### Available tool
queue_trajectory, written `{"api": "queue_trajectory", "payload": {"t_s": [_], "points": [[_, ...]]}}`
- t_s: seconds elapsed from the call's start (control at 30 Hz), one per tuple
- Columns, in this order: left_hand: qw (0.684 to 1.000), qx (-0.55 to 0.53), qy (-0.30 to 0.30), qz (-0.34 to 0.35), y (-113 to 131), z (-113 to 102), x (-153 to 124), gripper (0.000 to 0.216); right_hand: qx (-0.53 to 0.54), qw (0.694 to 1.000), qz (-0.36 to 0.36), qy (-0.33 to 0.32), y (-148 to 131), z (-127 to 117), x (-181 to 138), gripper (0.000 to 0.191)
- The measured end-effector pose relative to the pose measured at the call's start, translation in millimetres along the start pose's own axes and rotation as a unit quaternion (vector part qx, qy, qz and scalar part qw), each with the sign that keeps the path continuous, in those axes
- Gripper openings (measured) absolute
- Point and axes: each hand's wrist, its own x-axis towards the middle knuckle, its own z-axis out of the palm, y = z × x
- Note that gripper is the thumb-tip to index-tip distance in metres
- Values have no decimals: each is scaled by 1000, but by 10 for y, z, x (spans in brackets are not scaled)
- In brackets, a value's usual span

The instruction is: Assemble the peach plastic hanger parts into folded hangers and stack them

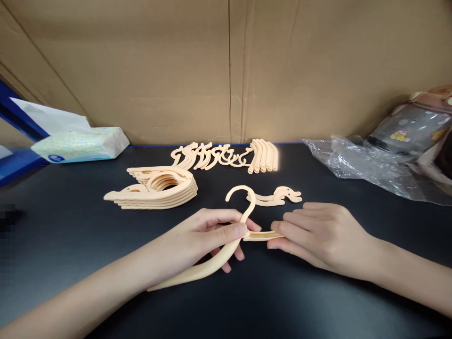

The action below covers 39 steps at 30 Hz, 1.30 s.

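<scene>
Between my two hands is a cream plastic clothes hanger (219,259), its hook pointing up and away from me. My left hand (208,230) pinches it at the joint under the hook, thumb on top; one long curved arm runs down to the left beneath my wrist. With curled fingers my right hand (318,233) grips the hanger's other arm, whose end is hidden in the fingers. Just beyond, a loose cream hanger piece (275,197) with a curved, holed end lies on the black table (254,301).
A stack of folded cream hangers (158,190) lies at left. Behind are several small hook pieces (201,156) and a row of curved arm pieces (263,155). A tissue pack (84,143) stands back left; crumpled clear plastic (367,165) and a transparent bag (409,127) sit right. Cardboard (169,70) walls the back.
</scene>
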Motion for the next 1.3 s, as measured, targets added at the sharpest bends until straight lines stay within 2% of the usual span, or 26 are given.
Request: {"api": "queue_trajectory", "payload": {"t_s": [0.23, 0.43, 0.53, 0.7, 0.9, 1.13, 1.3], "points": [[1000, -14, 7, 5, -30, -25, 8, 20, -3, 1000, -19, -13, -23, 32, 17, 36], [999, -16, 41, 9, -76, -15, 43, 20, -88, 995, -37, -3, -136, -24, 62, 36], [999, -7, 51, 3, -69, -13, 37, 21, -96, 995, -24, -5, -180, -36, 56, 37], [999, 1, 44, -28, -19, -11, 6, 24, -64, 998, -10, -21, -168, -22, 37, 39], [999, 12, 39, -35, -5, 1, -9, 22, -41, 999, 2, -25, -166, -15, 46, 44], [999, 12, 46, -24, -25, 26, -30, 17, 72, 994, 68, -54, -182, -14, 18, 49], [998, -4, 53, -33, -27, 49, -16, 22, 98, 988, 96, -69, -161, -24, 26, 50]]}}
